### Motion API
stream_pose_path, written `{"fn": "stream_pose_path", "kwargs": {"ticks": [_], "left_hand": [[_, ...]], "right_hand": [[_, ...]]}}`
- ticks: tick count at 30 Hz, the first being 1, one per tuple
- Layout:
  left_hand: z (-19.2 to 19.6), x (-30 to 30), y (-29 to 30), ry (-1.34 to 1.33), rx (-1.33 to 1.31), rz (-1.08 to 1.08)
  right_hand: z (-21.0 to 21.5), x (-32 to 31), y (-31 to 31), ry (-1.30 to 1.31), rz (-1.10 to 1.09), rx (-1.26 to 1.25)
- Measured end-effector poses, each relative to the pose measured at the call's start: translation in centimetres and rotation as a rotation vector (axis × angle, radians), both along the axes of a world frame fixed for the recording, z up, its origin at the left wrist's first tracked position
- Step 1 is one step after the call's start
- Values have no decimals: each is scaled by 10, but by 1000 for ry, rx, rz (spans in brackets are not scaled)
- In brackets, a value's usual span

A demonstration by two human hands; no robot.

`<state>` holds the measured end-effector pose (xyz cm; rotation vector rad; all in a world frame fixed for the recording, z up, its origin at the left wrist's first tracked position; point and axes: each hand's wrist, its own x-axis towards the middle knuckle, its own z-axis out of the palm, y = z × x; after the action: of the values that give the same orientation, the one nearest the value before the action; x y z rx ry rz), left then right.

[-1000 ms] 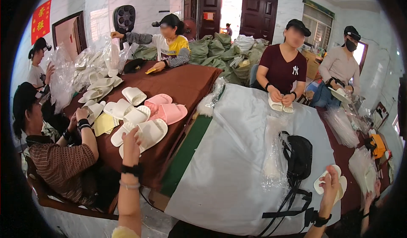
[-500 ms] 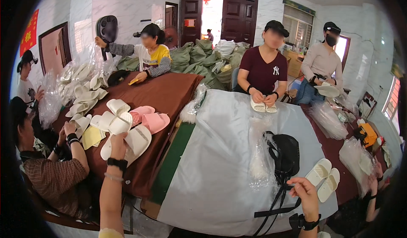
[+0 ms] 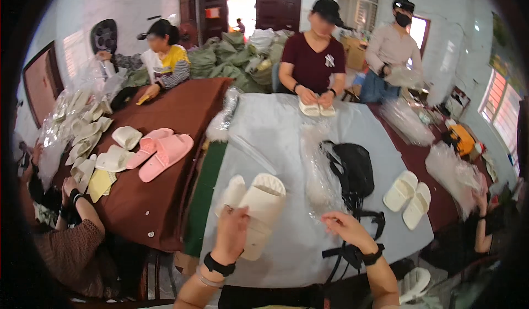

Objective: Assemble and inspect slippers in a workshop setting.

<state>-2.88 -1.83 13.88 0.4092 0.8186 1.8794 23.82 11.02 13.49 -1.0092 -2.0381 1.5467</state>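
Observation:
My left hand [image 3: 231,233] is closed on a pair of cream slippers [image 3: 260,221] over the near part of the grey-covered table [image 3: 248,273]. One slipper lies partly behind the other, and some of my fingertips are hidden. To the right, my right hand [image 3: 351,231] reaches inward with bent fingers apart and nothing visible in them. It is nearest to a black bag [image 3: 352,168] with straps and to clear plastic bags [image 3: 318,171] in a long heap. Beyond the slippers lies a thin translucent strip [image 3: 254,152]. Another cream pair [image 3: 406,198] rests at the right.
Pink slippers [image 3: 168,155], cream slippers [image 3: 114,159] and yellow paper [image 3: 99,185] lie on the brown-covered table [image 3: 193,110] at the left. Across from me a person handles light slippers [image 3: 317,109]. Other people work on both sides. Green sacks [image 3: 231,58] are piled behind.
My left hand has carried the cream slippers from the brown table rightward over the grey one. My right hand has moved left; the small pale thing at its fingertips no longer shows. The view has shifted.

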Motion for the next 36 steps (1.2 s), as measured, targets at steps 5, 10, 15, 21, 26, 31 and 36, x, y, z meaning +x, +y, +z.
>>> {"fn": "stream_pose_path", "kwargs": {"ticks": [5, 10, 15, 21, 26, 31, 36], "left_hand": [[17, 38, -46, 128, -254, -5], [4, 20, -50, 423, -272, 302], [-59, 3, -52, 988, -442, 325], [-91, 6, -36, 1688, -505, -28], [-99, 14, -22, 1778, -583, -96], [-111, 16, -27, 1867, -576, -113], [-92, 45, -47, 1984, -575, -223]], "right_hand": [[-10, 34, 5, -142, -61, 50], [-13, 76, 23, -104, -269, 108], [-5, 49, 12, -144, -184, 25], [-33, -11, -13, -336, 232, 62], [-46, -60, -12, -494, 170, 336], [-49, -80, -8, -687, 193, 729], [-66, -75, -13, -738, 177, 1028]]}}
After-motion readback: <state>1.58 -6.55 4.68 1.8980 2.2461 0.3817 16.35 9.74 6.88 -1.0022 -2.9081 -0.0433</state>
